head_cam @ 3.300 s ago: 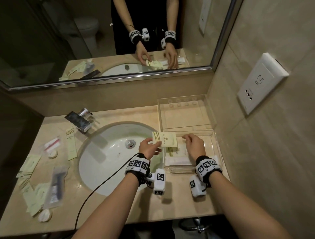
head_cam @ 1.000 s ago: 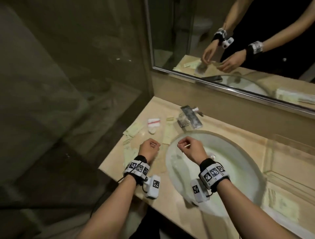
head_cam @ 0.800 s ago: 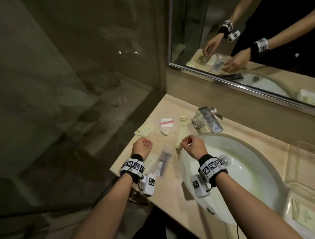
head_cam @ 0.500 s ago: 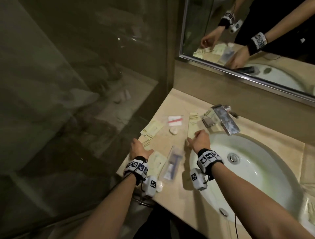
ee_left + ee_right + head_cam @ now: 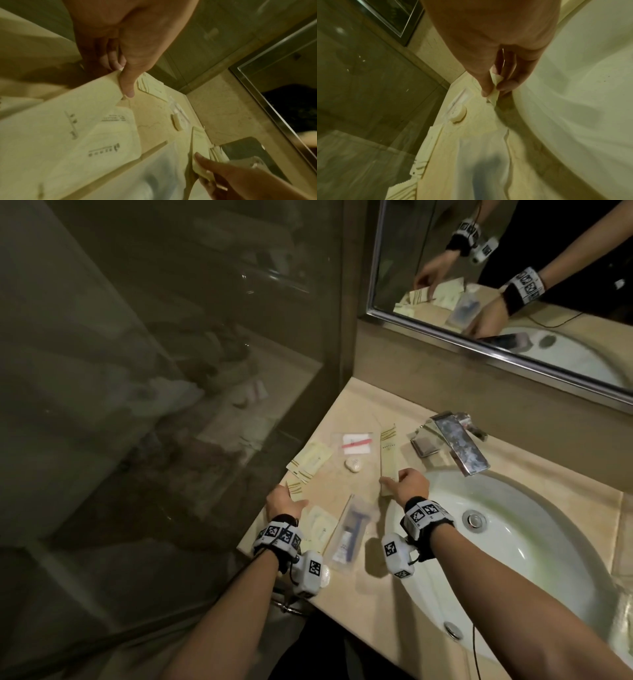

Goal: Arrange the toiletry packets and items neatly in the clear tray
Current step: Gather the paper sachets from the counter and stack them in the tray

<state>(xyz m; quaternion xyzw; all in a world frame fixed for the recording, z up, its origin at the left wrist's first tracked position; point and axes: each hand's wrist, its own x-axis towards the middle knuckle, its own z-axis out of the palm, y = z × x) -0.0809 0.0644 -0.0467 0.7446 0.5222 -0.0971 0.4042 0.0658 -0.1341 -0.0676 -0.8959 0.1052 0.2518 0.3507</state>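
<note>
Head view shows the right hand [image 5: 409, 486] pinching the near end of a long pale packet [image 5: 388, 455] beside the sink [image 5: 513, 542], its print too blurred to read. Left hand [image 5: 282, 503] pinches a flat packet [image 5: 77, 108] at the counter's left edge; its dark lettering is illegible.

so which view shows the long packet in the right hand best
The head view: the whole long packet lies on the counter, its near end under the right hand. The right wrist view shows only its pinched end; the left wrist view shows it edge-on.
</note>
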